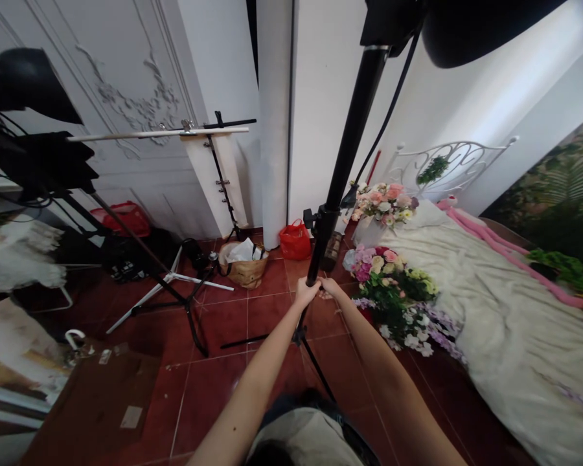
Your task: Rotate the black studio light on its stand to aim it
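A black light stand (348,149) rises upright before me, its legs spread on the floor tiles. At its top sits a black lamp head (466,32), partly out of view. Low on the pole, my left hand (307,291) is closed around the black tube. Close beside it, my right hand (329,288) grips the same pole from the other side, its fingers partly hidden. A clamp knob (311,219) sticks out above my hands. A black cable (386,126) hangs down along the pole from the lamp head.
Flower bunches (388,272) and a bed with a cream cover (510,336) lie to the right. Ahead are a red bag (295,241) and a woven basket (245,268). On the left stand another lamp (34,84), tripod legs (194,323) and flat cardboard (102,401).
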The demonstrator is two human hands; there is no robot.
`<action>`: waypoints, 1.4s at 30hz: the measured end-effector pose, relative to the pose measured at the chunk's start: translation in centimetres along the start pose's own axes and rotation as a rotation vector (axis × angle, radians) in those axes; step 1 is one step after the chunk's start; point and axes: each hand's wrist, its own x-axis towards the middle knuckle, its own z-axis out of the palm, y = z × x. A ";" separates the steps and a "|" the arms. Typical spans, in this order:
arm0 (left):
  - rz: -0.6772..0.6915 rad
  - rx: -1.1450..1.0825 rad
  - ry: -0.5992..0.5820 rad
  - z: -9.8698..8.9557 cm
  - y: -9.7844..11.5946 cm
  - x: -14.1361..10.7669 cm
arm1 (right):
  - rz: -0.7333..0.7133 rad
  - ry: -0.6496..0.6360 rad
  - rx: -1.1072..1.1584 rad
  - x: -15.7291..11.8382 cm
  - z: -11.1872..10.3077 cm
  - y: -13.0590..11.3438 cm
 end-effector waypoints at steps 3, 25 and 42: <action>-0.003 -0.007 -0.023 -0.2 0.1 -0.2 | 0.012 0.057 0.066 -2.0 0.4 1.5; -0.521 0.080 -0.008 -3.5 -11.2 -17.9 | 0.092 -0.073 0.377 -27.0 2.0 21.0; -0.343 0.452 -1.599 20.4 -10.5 -53.0 | 0.164 0.741 0.819 -58.6 -9.3 38.5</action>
